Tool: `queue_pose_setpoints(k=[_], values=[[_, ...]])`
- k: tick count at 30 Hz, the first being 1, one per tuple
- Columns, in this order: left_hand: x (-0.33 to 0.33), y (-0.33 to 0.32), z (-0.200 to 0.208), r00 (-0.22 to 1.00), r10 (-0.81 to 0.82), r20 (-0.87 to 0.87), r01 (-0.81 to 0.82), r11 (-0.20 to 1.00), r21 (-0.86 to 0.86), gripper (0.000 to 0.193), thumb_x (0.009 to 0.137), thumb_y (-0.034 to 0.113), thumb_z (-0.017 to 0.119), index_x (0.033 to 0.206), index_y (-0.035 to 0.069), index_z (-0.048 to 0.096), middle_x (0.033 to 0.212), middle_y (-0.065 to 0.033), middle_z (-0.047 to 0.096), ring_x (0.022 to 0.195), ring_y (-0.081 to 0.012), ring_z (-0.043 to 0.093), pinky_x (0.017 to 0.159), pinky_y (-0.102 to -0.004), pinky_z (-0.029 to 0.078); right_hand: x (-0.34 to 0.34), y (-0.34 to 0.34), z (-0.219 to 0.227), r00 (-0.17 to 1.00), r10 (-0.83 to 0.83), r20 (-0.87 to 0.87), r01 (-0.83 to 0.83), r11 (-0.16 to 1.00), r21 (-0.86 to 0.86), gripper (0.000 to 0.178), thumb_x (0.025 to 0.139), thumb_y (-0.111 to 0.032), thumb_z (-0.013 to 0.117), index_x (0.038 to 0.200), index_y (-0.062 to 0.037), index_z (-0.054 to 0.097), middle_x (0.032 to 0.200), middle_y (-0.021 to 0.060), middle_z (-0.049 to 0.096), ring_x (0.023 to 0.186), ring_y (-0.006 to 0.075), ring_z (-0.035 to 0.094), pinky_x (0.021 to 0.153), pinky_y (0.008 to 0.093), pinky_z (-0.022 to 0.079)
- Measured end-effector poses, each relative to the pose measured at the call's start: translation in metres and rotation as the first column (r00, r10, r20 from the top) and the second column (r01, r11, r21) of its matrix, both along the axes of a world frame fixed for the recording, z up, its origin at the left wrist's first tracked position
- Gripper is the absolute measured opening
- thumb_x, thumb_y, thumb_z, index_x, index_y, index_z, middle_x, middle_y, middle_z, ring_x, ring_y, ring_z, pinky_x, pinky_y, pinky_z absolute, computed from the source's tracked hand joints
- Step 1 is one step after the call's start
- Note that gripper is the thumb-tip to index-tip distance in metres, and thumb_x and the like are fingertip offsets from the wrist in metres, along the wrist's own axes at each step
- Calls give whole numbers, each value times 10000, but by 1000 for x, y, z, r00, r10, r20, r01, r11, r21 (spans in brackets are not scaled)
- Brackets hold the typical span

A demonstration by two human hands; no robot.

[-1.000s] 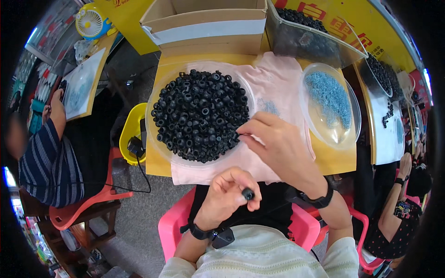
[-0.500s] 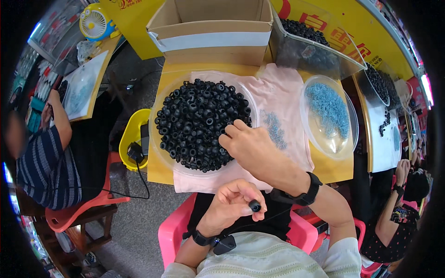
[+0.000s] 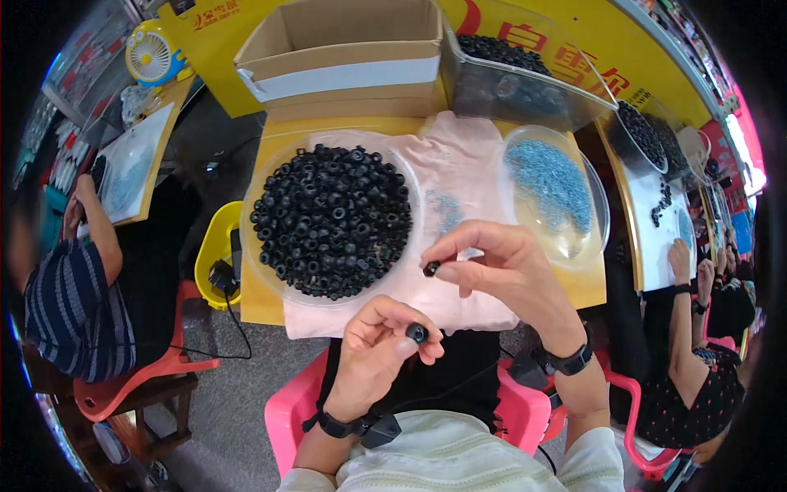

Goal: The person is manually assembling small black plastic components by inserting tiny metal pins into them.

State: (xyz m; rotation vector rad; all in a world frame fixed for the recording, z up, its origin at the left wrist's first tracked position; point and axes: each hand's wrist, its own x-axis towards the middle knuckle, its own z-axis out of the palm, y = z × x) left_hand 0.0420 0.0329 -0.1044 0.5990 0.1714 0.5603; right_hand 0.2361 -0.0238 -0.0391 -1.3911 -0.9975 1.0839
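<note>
My left hand [image 3: 373,348] pinches a small round black plastic part [image 3: 417,333] with a hollow in its end, just off the table's front edge. Above the pink cloth [image 3: 471,164], my right hand [image 3: 500,266] grips another small black plastic part [image 3: 431,268] between thumb and forefinger. The two parts are apart. To the left of my right hand, a wide clear round tray [image 3: 416,205] is heaped with loose black parts [image 3: 332,221]. Tiny pale-blue pieces [image 3: 444,211] lie scattered on the cloth. More blue pieces [image 3: 551,184] fill much of a clear plastic lid-like dish [image 3: 537,230] at the right.
An open cardboard box [image 3: 344,78] and a clear bin [image 3: 525,102] of black parts stand at the back. A yellow basket [image 3: 215,254] sits beside the table's left edge. Co-workers sit at side tables, a striped-shirted person [image 3: 74,303] on the left and others on the right.
My right hand has come away from the heap toward the right, and a black part now shows in its fingertips. My left hand still holds its part. The whole view has shifted slightly.
</note>
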Motion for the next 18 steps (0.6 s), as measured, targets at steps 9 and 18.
queue_pose_setpoints(k=[9, 18], values=[[30, -13, 17, 998, 36, -41, -36, 999, -5, 162, 916, 51, 598, 1067, 3, 564, 1142, -165, 615, 967, -216, 651, 851, -344, 543, 5, -46, -2, 998, -21, 52, 10, 979, 205, 168, 867, -83, 696, 1031, -46, 698, 947, 19, 639, 762, 46, 593, 580, 174, 454], [34, -21, 16, 995, 23, -99, -21, 1000, 23, 177, 909, 40, 608, 1077, 2, 570, 1088, -138, 636, 955, -206, 650, 863, -335, 536, 3, -62, 4, 996, -76, 48, 63, 974, 216, 151, 861, -64, 688, 1011, -49, 699, 921, 25, 650, 718, 73, 611, 575, 191, 455]])
